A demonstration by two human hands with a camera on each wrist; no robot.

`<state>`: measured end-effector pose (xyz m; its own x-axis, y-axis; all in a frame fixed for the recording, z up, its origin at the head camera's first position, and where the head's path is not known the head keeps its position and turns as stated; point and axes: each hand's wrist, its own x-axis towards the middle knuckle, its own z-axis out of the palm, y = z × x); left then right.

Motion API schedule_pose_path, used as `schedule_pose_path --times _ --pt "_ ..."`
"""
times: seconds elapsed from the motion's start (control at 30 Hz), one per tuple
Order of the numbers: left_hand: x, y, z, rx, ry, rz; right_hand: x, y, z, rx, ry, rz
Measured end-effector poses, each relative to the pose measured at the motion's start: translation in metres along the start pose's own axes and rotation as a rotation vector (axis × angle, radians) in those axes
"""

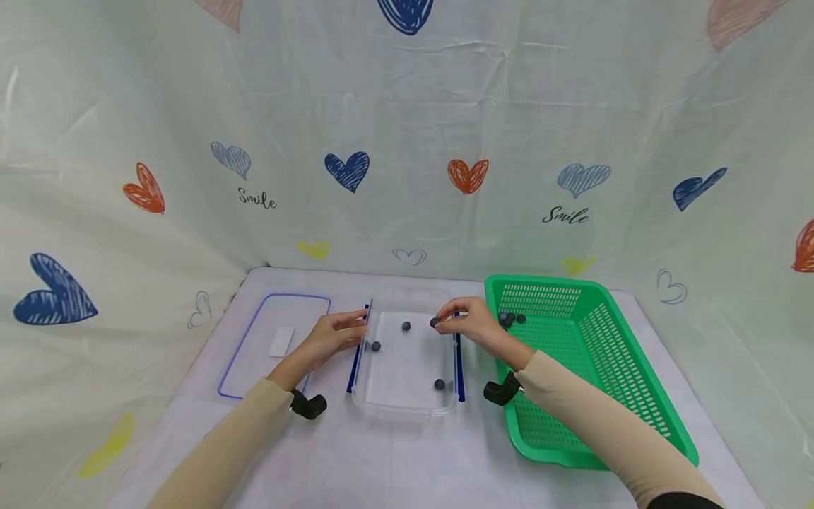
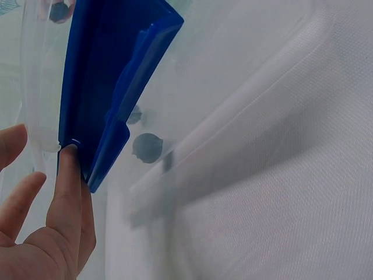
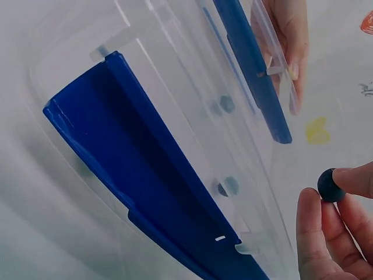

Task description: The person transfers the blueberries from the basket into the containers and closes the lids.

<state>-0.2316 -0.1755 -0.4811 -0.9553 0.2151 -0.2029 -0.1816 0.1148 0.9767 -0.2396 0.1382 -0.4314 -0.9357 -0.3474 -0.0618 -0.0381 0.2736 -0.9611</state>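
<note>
A clear plastic box [image 1: 407, 364] with blue side latches stands mid-table, and several small dark balls lie in it, one ball [image 1: 439, 384] near its front right corner. My right hand [image 1: 472, 324] pinches another small dark ball [image 3: 330, 185] between thumb and fingertips, above the box's right edge. At the box's left side, my left hand [image 1: 332, 338] touches the wall and the blue latch [image 2: 111, 76] with its fingertips. Its fingers are mostly straight, and the thumb is apart from them in the left wrist view.
To the right stands a green plastic basket [image 1: 598, 353], with several dark balls [image 1: 506, 319] near its left wall. A clear lid with a blue rim [image 1: 238, 346] lies at left, a white rectangle [image 1: 282, 342] on it. Behind the table hangs a heart-patterned sheet [image 1: 407, 106].
</note>
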Motion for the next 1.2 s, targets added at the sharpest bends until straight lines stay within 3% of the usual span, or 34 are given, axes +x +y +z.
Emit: schedule_pose_path --times 0.27,0.47,0.93,1.2 --pt "0.001 0.002 0.001 0.007 0.011 -0.013 0.002 0.004 0.0 -0.035 -0.02 -0.015" --pt "0.0 0.004 0.001 0.017 0.006 -0.013 -0.001 0.0 -0.007 -0.002 -0.002 0.004" --pt "0.002 0.002 0.001 0.019 0.006 -0.016 -0.01 -0.007 -0.038 0.109 0.102 -0.041" --pt "0.001 0.001 0.001 0.005 0.005 -0.011 -0.018 -0.005 -0.06 0.094 0.172 -0.069"
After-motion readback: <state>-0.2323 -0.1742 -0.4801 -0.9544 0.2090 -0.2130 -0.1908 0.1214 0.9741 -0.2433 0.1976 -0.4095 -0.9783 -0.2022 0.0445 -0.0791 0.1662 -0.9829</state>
